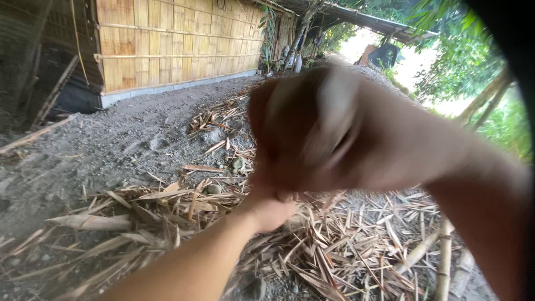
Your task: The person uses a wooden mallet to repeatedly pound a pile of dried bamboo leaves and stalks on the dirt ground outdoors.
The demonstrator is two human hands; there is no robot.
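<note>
Blurred skin fills the middle of the view: the right hand (pixel 329 125) is raised close to the camera, curled into what looks like a closed fist, knuckles toward the lens, but motion blur hides whether anything sits inside that grip. Its forearm runs off to the lower right edge. Just beneath it, the left hand (pixel 270 209) reaches forward and low, its fingers hidden under the right hand, so I cannot tell if its grip is open or closed, nor whether it holds anything; its forearm comes up from the bottom edge. Directly under and around both hands lies a heap of dry bamboo husks and splinters (pixel 334 251) scattered over the gravel ground (pixel 111 145), with bamboo poles (pixel 443 256) lying at the lower right. Judging by the litter, much stripping or splitting seems done, though no worked piece shows clearly in hand. Beyond stands a woven bamboo wall (pixel 173 39).
</note>
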